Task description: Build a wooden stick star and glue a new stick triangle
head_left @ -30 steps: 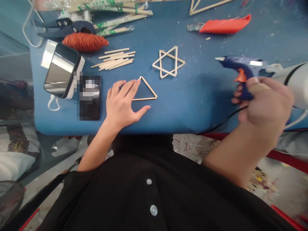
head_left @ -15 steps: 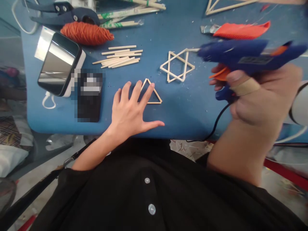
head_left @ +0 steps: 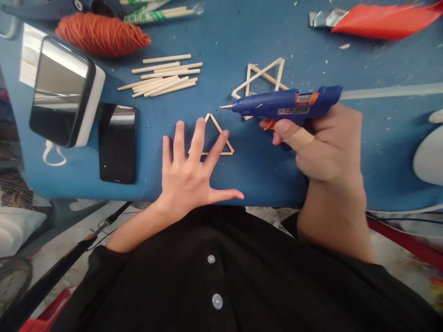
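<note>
My left hand [head_left: 188, 168] lies with fingers spread over a small triangle of wooden sticks [head_left: 218, 125], covering part of its left side and base. In my right hand [head_left: 321, 143] is a blue glue gun [head_left: 266, 103] with an orange trigger; a plaster wraps the thumb. The gun's metal nozzle points left, a little above and right of the triangle's top corner. Behind the gun lies a six-pointed star of sticks [head_left: 265, 74], its lower part hidden. Several loose wooden sticks [head_left: 162, 80] are piled up and left of the triangle.
On the left of the blue table [head_left: 221, 32] are a phone [head_left: 117, 143], a white device with a dark glossy face [head_left: 62, 92] and a roll of orange twine [head_left: 102, 34]. A red-handled cutter [head_left: 380, 20] lies at the far right. A white rounded object [head_left: 431, 154] sits at the right edge.
My right hand has brought the glue gun left and down, from the star's upper corner to near the triangle's top. My left hand stays spread on the triangle. The view has come closer.
</note>
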`<control>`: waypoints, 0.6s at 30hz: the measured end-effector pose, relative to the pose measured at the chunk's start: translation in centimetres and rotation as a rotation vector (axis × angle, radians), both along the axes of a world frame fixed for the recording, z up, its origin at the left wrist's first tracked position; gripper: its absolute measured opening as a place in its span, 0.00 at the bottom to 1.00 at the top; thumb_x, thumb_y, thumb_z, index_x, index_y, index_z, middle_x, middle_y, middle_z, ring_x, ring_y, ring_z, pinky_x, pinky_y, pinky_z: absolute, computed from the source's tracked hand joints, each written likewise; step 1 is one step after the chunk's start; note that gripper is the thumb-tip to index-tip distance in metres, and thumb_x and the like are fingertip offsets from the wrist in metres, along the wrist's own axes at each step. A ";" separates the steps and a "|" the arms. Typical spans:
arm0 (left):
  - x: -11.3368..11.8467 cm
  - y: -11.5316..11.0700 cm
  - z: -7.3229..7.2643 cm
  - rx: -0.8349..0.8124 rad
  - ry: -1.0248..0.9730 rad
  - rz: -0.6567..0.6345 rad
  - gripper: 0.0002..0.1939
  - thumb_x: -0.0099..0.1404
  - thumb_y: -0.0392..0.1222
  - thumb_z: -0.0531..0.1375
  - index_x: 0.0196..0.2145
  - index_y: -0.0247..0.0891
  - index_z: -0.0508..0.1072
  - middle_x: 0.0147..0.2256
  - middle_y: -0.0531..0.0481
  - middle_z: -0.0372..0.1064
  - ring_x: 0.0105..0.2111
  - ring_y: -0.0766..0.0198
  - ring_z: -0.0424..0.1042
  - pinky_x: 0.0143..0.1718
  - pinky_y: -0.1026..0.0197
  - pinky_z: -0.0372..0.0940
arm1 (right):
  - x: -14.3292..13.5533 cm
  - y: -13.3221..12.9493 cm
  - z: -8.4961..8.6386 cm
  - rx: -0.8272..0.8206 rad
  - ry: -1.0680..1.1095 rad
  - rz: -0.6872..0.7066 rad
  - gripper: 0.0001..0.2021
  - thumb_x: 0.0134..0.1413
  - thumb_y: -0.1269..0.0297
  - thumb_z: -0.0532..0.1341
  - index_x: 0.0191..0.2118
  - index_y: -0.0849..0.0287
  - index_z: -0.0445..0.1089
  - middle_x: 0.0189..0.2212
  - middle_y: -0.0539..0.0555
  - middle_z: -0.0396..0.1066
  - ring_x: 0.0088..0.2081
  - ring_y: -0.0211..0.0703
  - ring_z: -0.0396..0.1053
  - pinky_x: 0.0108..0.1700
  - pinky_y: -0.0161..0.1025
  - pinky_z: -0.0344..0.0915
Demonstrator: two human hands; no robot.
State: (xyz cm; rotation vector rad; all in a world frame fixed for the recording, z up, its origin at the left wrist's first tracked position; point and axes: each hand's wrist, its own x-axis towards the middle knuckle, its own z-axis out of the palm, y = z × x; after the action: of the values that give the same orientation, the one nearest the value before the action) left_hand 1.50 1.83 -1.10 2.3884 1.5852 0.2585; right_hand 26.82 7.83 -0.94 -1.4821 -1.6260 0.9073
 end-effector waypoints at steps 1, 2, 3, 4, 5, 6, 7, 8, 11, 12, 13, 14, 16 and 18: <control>0.0 0.0 0.0 -0.002 -0.003 0.000 0.68 0.52 0.91 0.62 0.80 0.50 0.59 0.78 0.33 0.55 0.77 0.17 0.51 0.75 0.21 0.49 | 0.1 0.0 -0.1 -0.010 0.006 -0.010 0.20 0.64 0.41 0.70 0.33 0.55 0.80 0.31 0.51 0.80 0.29 0.40 0.73 0.31 0.41 0.69; 0.0 -0.1 -0.1 -0.005 -0.006 -0.002 0.68 0.52 0.91 0.62 0.80 0.50 0.59 0.78 0.33 0.56 0.77 0.17 0.51 0.75 0.21 0.49 | 0.2 0.0 -0.2 -0.018 0.014 -0.020 0.20 0.65 0.40 0.70 0.36 0.54 0.82 0.31 0.50 0.80 0.28 0.40 0.72 0.30 0.41 0.69; -0.1 -0.1 -0.1 -0.010 -0.010 -0.006 0.68 0.52 0.91 0.62 0.80 0.49 0.60 0.78 0.33 0.55 0.78 0.17 0.50 0.75 0.21 0.49 | 0.2 0.0 -0.3 -0.022 0.018 -0.025 0.21 0.65 0.39 0.70 0.38 0.54 0.82 0.31 0.50 0.80 0.27 0.39 0.72 0.30 0.41 0.68; -0.1 -0.1 -0.1 -0.013 -0.012 -0.010 0.68 0.52 0.91 0.62 0.80 0.49 0.60 0.78 0.32 0.55 0.77 0.16 0.50 0.75 0.20 0.49 | 0.3 0.0 -0.4 -0.021 0.015 -0.024 0.21 0.65 0.39 0.70 0.39 0.54 0.82 0.31 0.50 0.79 0.27 0.39 0.72 0.30 0.41 0.68; -0.1 -0.2 -0.1 -0.013 -0.013 -0.014 0.68 0.53 0.91 0.62 0.80 0.49 0.59 0.78 0.32 0.55 0.77 0.16 0.50 0.75 0.20 0.48 | 0.3 0.0 -0.4 -0.018 0.008 -0.019 0.22 0.65 0.38 0.70 0.38 0.55 0.82 0.31 0.51 0.79 0.28 0.39 0.72 0.31 0.42 0.68; -0.1 -0.2 -0.1 -0.010 -0.010 -0.018 0.68 0.53 0.91 0.62 0.80 0.49 0.59 0.78 0.31 0.55 0.77 0.15 0.51 0.75 0.19 0.48 | 0.4 0.0 -0.5 -0.013 -0.003 -0.012 0.23 0.65 0.38 0.70 0.38 0.55 0.82 0.30 0.51 0.78 0.28 0.40 0.72 0.31 0.42 0.67; -0.1 -0.2 -0.2 -0.002 -0.005 -0.022 0.68 0.53 0.91 0.61 0.80 0.49 0.59 0.78 0.31 0.55 0.77 0.15 0.51 0.75 0.19 0.47 | 0.4 0.0 -0.5 -0.009 -0.015 -0.005 0.23 0.66 0.38 0.69 0.38 0.55 0.82 0.30 0.51 0.78 0.28 0.40 0.72 0.32 0.43 0.67; -0.1 -0.2 -0.2 0.010 0.000 -0.026 0.68 0.53 0.91 0.60 0.80 0.48 0.59 0.78 0.31 0.55 0.77 0.15 0.51 0.75 0.19 0.46 | 0.4 0.0 -0.5 -0.004 -0.023 -0.001 0.23 0.67 0.38 0.69 0.38 0.55 0.83 0.29 0.51 0.78 0.28 0.41 0.72 0.33 0.43 0.67; -0.1 -0.3 -0.4 0.029 0.007 -0.036 0.68 0.54 0.92 0.59 0.80 0.47 0.58 0.77 0.30 0.56 0.77 0.14 0.52 0.75 0.19 0.45 | 0.5 -0.1 -0.4 0.005 -0.035 0.006 0.21 0.68 0.40 0.69 0.40 0.55 0.84 0.30 0.51 0.78 0.29 0.41 0.73 0.34 0.43 0.66; -0.1 -0.3 -0.4 0.029 0.004 -0.036 0.68 0.54 0.92 0.59 0.80 0.47 0.59 0.77 0.30 0.57 0.76 0.14 0.52 0.75 0.19 0.45 | 0.5 -0.1 -0.4 0.009 -0.043 0.014 0.20 0.68 0.41 0.69 0.40 0.55 0.84 0.30 0.51 0.79 0.30 0.42 0.74 0.34 0.43 0.66; -0.1 -0.2 -0.4 0.026 -0.001 -0.036 0.68 0.54 0.92 0.60 0.80 0.47 0.59 0.77 0.30 0.57 0.76 0.14 0.52 0.75 0.18 0.45 | 0.5 0.0 -0.4 0.013 -0.054 0.024 0.20 0.68 0.41 0.69 0.40 0.55 0.84 0.30 0.50 0.79 0.31 0.42 0.74 0.35 0.43 0.66; 0.0 -0.2 -0.4 0.018 -0.004 -0.035 0.68 0.54 0.91 0.60 0.80 0.47 0.59 0.77 0.30 0.57 0.76 0.13 0.52 0.75 0.18 0.45 | 0.5 0.0 -0.4 0.015 -0.066 0.036 0.20 0.68 0.41 0.68 0.40 0.54 0.84 0.30 0.50 0.79 0.31 0.42 0.75 0.35 0.43 0.66; 0.0 -0.2 -0.4 0.001 -0.007 -0.028 0.68 0.53 0.91 0.61 0.79 0.47 0.60 0.77 0.31 0.57 0.77 0.13 0.51 0.74 0.18 0.47 | 0.4 0.0 -0.4 0.016 -0.091 0.055 0.21 0.70 0.41 0.66 0.38 0.53 0.83 0.29 0.49 0.78 0.31 0.42 0.75 0.35 0.44 0.67; 0.1 -0.1 -0.3 -0.015 -0.002 -0.020 0.68 0.52 0.91 0.62 0.79 0.48 0.61 0.77 0.32 0.57 0.77 0.14 0.51 0.74 0.20 0.48 | 0.2 0.0 -0.6 0.008 -0.094 0.065 0.21 0.71 0.40 0.65 0.38 0.52 0.83 0.28 0.49 0.77 0.30 0.42 0.74 0.35 0.44 0.67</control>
State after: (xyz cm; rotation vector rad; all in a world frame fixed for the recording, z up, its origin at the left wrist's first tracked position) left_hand 1.55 1.69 -1.40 2.3909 1.5555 0.2438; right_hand 27.03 7.82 -1.52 -1.4938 -1.7533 0.8766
